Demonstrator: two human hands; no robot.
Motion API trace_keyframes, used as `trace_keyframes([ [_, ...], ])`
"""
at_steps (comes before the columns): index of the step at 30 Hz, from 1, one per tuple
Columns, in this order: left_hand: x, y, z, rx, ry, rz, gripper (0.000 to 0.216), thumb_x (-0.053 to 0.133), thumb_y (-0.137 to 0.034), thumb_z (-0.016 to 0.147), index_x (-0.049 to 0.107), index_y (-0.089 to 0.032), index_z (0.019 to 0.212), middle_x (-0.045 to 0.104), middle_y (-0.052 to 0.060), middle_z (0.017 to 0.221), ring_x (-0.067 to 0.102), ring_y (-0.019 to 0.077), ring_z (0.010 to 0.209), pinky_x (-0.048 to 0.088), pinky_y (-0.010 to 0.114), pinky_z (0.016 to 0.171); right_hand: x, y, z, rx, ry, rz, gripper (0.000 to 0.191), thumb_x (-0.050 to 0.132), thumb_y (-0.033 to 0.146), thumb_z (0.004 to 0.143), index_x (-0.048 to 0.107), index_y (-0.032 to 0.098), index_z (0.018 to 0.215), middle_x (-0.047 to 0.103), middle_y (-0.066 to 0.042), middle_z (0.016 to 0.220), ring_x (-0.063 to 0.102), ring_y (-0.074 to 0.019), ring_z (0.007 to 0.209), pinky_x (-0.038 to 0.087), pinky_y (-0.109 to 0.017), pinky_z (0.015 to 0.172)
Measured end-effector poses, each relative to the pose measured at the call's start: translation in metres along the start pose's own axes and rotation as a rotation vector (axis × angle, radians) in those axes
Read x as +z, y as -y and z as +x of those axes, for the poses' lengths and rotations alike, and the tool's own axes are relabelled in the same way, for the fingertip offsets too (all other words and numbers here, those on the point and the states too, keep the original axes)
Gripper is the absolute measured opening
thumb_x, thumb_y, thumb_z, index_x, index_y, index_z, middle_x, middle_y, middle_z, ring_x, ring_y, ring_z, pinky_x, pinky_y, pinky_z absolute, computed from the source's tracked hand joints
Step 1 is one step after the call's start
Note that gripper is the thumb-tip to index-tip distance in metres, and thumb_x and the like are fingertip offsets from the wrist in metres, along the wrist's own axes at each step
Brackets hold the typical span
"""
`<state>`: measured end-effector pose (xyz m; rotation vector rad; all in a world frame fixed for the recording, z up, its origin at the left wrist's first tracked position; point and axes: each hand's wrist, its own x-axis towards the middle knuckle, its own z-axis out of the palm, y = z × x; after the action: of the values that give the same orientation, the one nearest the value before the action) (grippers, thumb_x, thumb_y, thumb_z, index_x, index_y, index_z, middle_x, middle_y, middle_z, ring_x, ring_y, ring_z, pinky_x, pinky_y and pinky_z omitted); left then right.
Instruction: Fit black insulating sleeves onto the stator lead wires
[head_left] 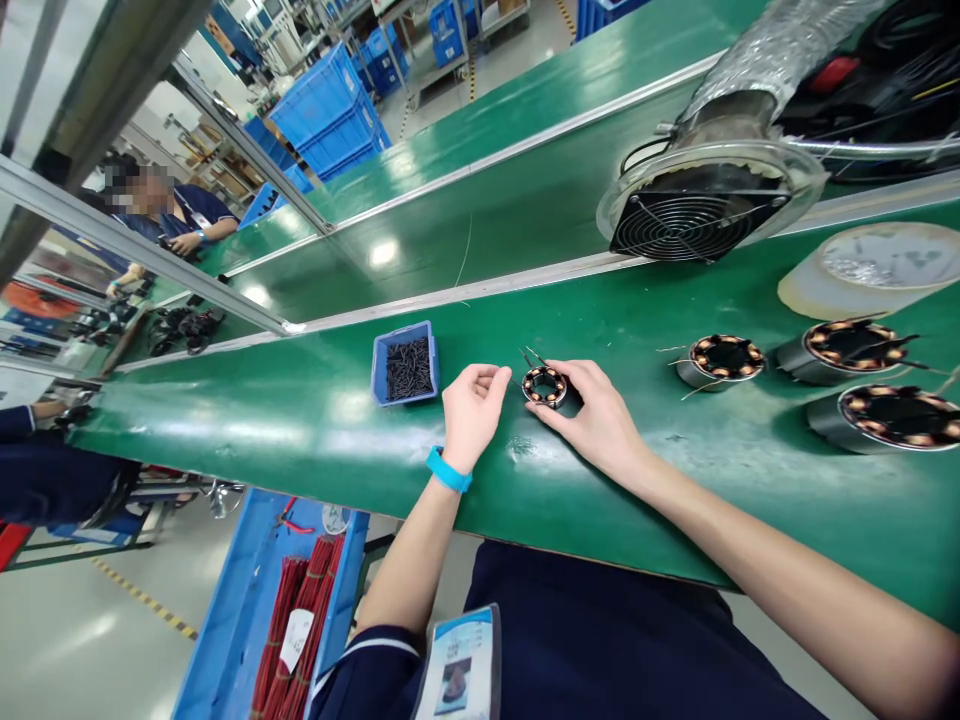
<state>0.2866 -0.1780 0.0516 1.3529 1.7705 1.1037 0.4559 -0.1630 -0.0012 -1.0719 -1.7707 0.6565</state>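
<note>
While right hand (596,415) grips stator (544,386) (on belt (300,420)), left hand (471,410) close beside.

the green bench (285,420) carries a blue tray (379,375) (black pieces inside), a small stator (544,385), three larger stators (726,358) and a fan (705,205).

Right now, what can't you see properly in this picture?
Head view:
1. Whatever the left hand pinches: its curled fingers hide it.
2. Part of the coil ring: covered by the right hand.
3. The black bits in the small blue tray: too small to identify.
4. The farthest-right coil ring: cut off by the picture's edge.
</note>
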Motion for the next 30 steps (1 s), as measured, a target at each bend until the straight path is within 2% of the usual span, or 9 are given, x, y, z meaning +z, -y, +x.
trace_keyframes([
  [3, 0.006, 0.004, 0.011, -0.102, 0.096, -0.119, 0.034, 0.068, -0.049, 0.087, 0.067, -0.014, 0.086, 0.064, 0.002, 0.072, 0.053, 0.0091, 0.053, 0.04, 0.02, 0.045, 0.001, -0.001, -0.003, -0.008, -0.004, -0.021, 0.046, 0.068, 0.046, 0.095, 0.06, 0.016, 0.129, 0.063, -0.015, 0.12, 0.062, -0.033, 0.11, 0.055, -0.051, 0.095],
  [5, 0.008, 0.005, 0.01, -0.105, 0.098, -0.153, 0.034, 0.067, -0.049, 0.087, 0.065, -0.015, 0.084, 0.063, 0.001, 0.071, 0.052, 0.0087, 0.052, 0.039, 0.02, 0.044, 0.001, -0.002, -0.003, -0.012, -0.002, -0.024, 0.046, 0.067, 0.045, 0.096, 0.059, 0.016, 0.13, 0.062, -0.015, 0.12, 0.062, -0.0328, 0.11, 0.055, -0.051, 0.094],
  [9, 0.013, 0.007, -0.005, 0.027, 0.006, -0.115, 0.031, 0.066, -0.046, 0.091, 0.067, -0.015, 0.084, 0.063, 0.001, 0.073, 0.054, 0.0094, 0.059, 0.043, 0.021, 0.054, 0.002, -0.004, -0.002, -0.02, 0.002, -0.026, 0.045, 0.066, 0.044, 0.097, 0.059, 0.015, 0.131, 0.062, -0.015, 0.119, 0.062, -0.0331, 0.109, 0.056, -0.051, 0.093],
  [12, 0.01, 0.005, -0.011, 0.126, 0.008, -0.061, 0.032, 0.065, -0.045, 0.093, 0.069, -0.016, 0.081, 0.065, 0.003, 0.077, 0.056, 0.0108, 0.065, 0.043, 0.023, 0.061, 0.001, -0.004, -0.002, -0.023, 0.007, -0.019, 0.044, 0.066, 0.042, 0.097, 0.059, 0.014, 0.131, 0.062, -0.016, 0.119, 0.062, -0.0333, 0.109, 0.055, -0.052, 0.093],
  [18, -0.001, -0.002, -0.002, 0.16, -0.031, 0.138, 0.035, 0.062, -0.043, 0.093, 0.063, -0.016, 0.07, 0.057, 0.0, 0.068, 0.049, 0.0107, 0.063, 0.036, 0.024, 0.06, 0.0, -0.002, 0.0, -0.023, 0.013, 0.009, 0.043, 0.068, 0.039, 0.095, 0.059, 0.016, 0.131, 0.062, -0.015, 0.119, 0.062, -0.0329, 0.108, 0.056, -0.051, 0.093],
  [23, -0.001, -0.006, 0.008, -0.084, 0.231, -0.205, 0.028, 0.067, -0.042, 0.083, 0.064, -0.016, 0.073, 0.057, 0.0, 0.065, 0.043, 0.0083, 0.053, 0.032, 0.022, 0.049, -0.004, -0.003, 0.003, -0.029, 0.062, 0.048, 0.041, 0.068, 0.035, 0.094, 0.059, 0.019, 0.13, 0.062, -0.013, 0.117, 0.062, -0.0323, 0.108, 0.055, -0.05, 0.094],
  [26, -0.007, -0.01, 0.016, -0.128, 0.378, -0.266, 0.036, 0.073, -0.049, 0.08, 0.069, -0.014, 0.077, 0.059, 0.001, 0.066, 0.044, 0.0076, 0.051, 0.032, 0.021, 0.047, -0.009, -0.004, 0.006, -0.049, 0.099, 0.072, 0.041, 0.069, 0.035, 0.093, 0.059, 0.02, 0.13, 0.063, -0.012, 0.116, 0.062, -0.0319, 0.109, 0.054, -0.05, 0.095],
  [28, -0.011, -0.014, 0.022, -0.092, 0.376, -0.196, 0.044, 0.07, -0.056, 0.083, 0.071, -0.013, 0.077, 0.058, 0.002, 0.064, 0.046, 0.0077, 0.052, 0.033, 0.021, 0.047, -0.011, -0.004, 0.008, -0.045, 0.114, 0.081, 0.042, 0.069, 0.035, 0.092, 0.059, 0.02, 0.13, 0.063, -0.012, 0.115, 0.062, -0.0315, 0.108, 0.054, -0.049, 0.095],
  [30, -0.012, -0.017, 0.029, -0.034, 0.294, -0.118, 0.048, 0.068, -0.06, 0.085, 0.07, -0.013, 0.075, 0.057, 0.001, 0.063, 0.046, 0.0075, 0.052, 0.034, 0.021, 0.047, -0.012, -0.004, 0.009, -0.039, 0.125, 0.085, 0.043, 0.068, 0.035, 0.091, 0.06, 0.02, 0.13, 0.063, -0.011, 0.115, 0.062, -0.0315, 0.108, 0.054, -0.05, 0.096],
])
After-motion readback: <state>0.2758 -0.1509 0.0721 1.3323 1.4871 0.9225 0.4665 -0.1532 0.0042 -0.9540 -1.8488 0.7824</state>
